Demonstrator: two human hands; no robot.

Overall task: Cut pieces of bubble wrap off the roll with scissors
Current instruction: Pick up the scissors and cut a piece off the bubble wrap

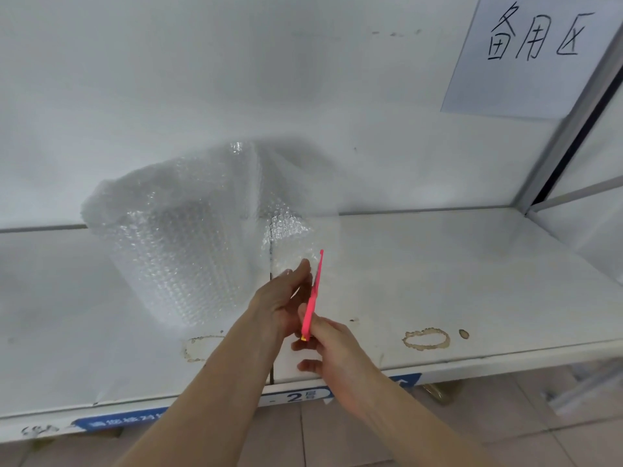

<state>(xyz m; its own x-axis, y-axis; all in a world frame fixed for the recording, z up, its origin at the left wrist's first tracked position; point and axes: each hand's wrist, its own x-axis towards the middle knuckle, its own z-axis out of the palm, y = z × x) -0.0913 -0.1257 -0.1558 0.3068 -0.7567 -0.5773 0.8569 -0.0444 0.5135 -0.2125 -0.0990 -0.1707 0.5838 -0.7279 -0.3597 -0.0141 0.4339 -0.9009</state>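
Head view: pink scissors [313, 298] meet bubble wrap [175, 244].
Right hand [332, 357] grips the handles; left hand [286, 298] pinches the dimpled sheet's edge at 12 o'clock on the stained white shelf [472, 281].

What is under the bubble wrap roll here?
The bubble wrap roll rests on the white shelf, with the wall behind it. The shelf surface beneath it is covered, so anything there cannot be seen.

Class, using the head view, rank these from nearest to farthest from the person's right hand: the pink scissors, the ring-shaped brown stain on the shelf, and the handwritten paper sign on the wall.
1. Pink scissors: held in the right hand, blade pointing up.
2. Ring-shaped brown stain: on the white shelf, to the hand's right.
3. Handwritten paper sign: high on the wall, upper right.
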